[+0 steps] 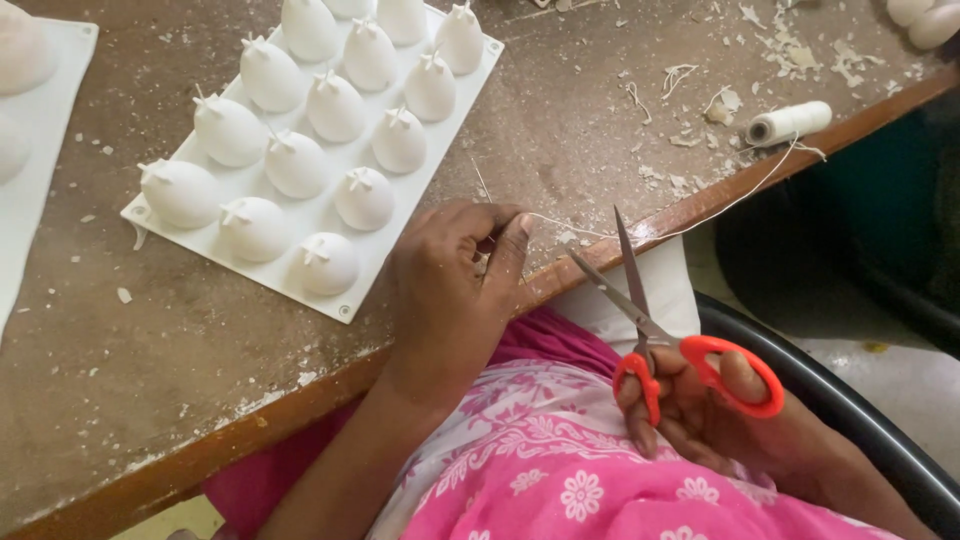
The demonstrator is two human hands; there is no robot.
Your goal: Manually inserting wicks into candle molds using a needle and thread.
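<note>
The left hand (450, 285) rests at the table (150, 350) edge with its fingers curled in, thumb and forefinger pinched on a thin white thread (700, 212). The thread runs from that pinch across the wooden edge strip up to a spool (790, 123) of white thread lying on its side near the far right of the table. The right hand (715, 415) sits lower, over the lap, fingers through the orange handles of a pair of scissors (650, 320); the blades are parted, pointing up toward the thread, one tip close beside it, though whether it touches cannot be told. Just left of the left hand lies a white mould tray (345, 290) with rows of rounded egg-like domes, each topped by a small cross-shaped nub. A second white tray (40, 150) shows partly at the left edge. White flakes and scraps (790, 50) are scattered over the brown tabletop, thickest near the spool. Pink flowered cloth (560, 470) covers the lap below
</note>
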